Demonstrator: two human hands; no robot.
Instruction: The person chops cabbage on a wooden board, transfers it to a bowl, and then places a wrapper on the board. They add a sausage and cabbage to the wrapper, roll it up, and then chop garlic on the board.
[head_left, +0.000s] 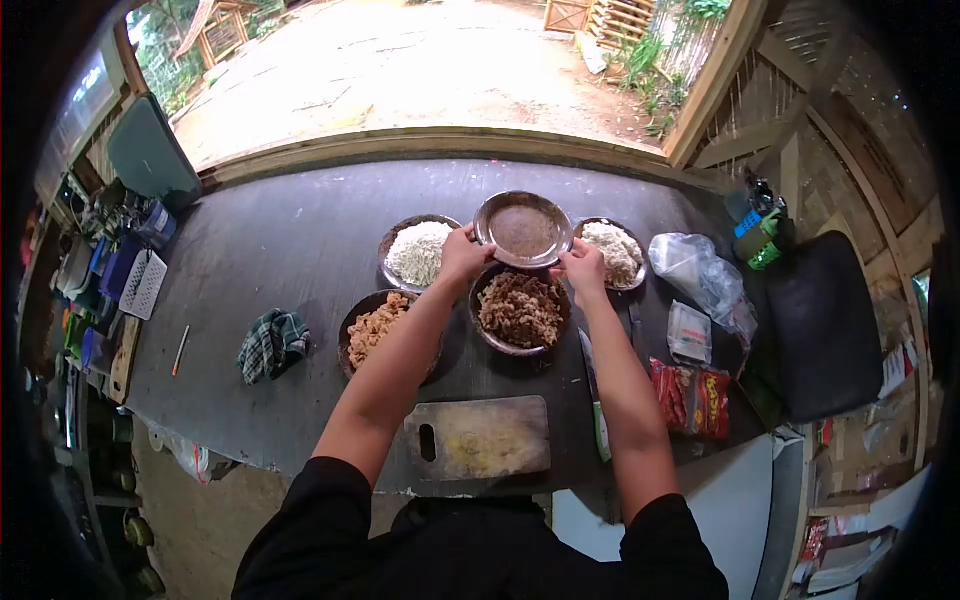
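Note:
Both hands hold a brown plate [523,229] by its near rim, out over the table's middle. My left hand [466,256] grips its left side, and my right hand [583,268] pinches the right side. Only a thin brownish layer shows on the plate's surface. Just below it in view stands a bowl of dark brown chopped food [521,309]. To the left is a plate of white shredded food [420,252]; to the right, a plate of pale floury food [613,253]. A bowl of orange-brown pieces [374,328] is partly hidden behind my left forearm.
A worn cutting board [478,438] lies at the near edge, with a knife [597,400] to its right. Plastic bags [703,280] and a red packet [691,398] lie at right. A checked cloth [273,345] and a pen [181,351] are at left.

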